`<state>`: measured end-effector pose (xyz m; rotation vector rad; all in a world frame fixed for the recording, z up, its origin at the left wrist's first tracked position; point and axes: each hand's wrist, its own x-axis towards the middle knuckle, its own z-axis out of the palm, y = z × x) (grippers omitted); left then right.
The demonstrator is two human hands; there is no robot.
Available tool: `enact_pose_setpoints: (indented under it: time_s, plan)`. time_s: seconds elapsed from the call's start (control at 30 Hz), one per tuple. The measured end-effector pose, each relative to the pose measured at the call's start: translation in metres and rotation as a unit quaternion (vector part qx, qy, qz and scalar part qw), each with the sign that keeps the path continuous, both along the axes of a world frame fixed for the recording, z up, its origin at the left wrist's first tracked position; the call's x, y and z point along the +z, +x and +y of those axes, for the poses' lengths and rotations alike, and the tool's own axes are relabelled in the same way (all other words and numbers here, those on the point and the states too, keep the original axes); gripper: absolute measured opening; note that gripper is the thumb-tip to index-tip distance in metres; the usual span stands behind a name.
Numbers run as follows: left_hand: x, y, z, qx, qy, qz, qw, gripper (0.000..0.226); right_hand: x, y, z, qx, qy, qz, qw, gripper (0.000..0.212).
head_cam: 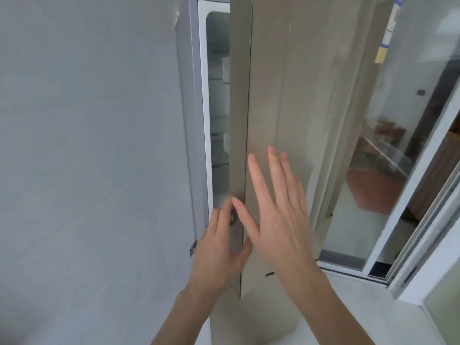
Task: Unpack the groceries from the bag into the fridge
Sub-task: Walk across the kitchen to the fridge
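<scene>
The tall beige fridge door [273, 83] stands a little ajar in the middle of the view. Through the narrow gap I see the white fridge interior [219, 100] with several shelves. My left hand [219, 247] grips the door's left edge low down, fingers curled behind the edge and thumb on the front. My right hand [278, 212] lies flat with straight, spread fingers against the door's front face. No bag and no groceries are in view.
A grey tiled wall [87, 158] fills the left side, close to the fridge. On the right is a glass sliding door [388, 158] with a white frame [423, 195], a room behind it. White floor lies below.
</scene>
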<state>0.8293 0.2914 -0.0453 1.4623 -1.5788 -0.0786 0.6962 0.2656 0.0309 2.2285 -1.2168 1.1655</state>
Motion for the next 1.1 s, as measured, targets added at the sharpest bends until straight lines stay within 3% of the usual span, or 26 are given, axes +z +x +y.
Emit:
enact_pose_setpoints:
  time_s: [0.2,0.4,0.57,0.77,1.1]
  plan:
    - [0.003,-0.032,0.029,-0.070,-0.051,-0.059,0.994,0.070,-0.004,-0.021,0.030,-0.048,-0.018,0.003,0.999,0.068]
    - [0.024,-0.054,0.036,-0.070,-0.129,-0.068,0.987,0.056,-0.013,-0.069,0.040,-0.102,-0.065,-0.003,0.993,0.058]
    - [0.051,-0.071,0.019,-0.052,-0.129,-0.100,0.985,0.058,-0.013,-0.105,0.056,-0.120,-0.071,-0.017,0.990,0.057]
    - [0.069,-0.102,0.000,-0.014,-0.140,-0.068,0.988,0.060,-0.015,-0.153,0.069,-0.187,-0.064,-0.009,0.980,0.064]
    - [0.073,-0.156,-0.011,-0.093,-0.163,-0.079,0.979,0.064,-0.009,-0.219,0.090,-0.246,-0.053,-0.049,0.967,0.063]
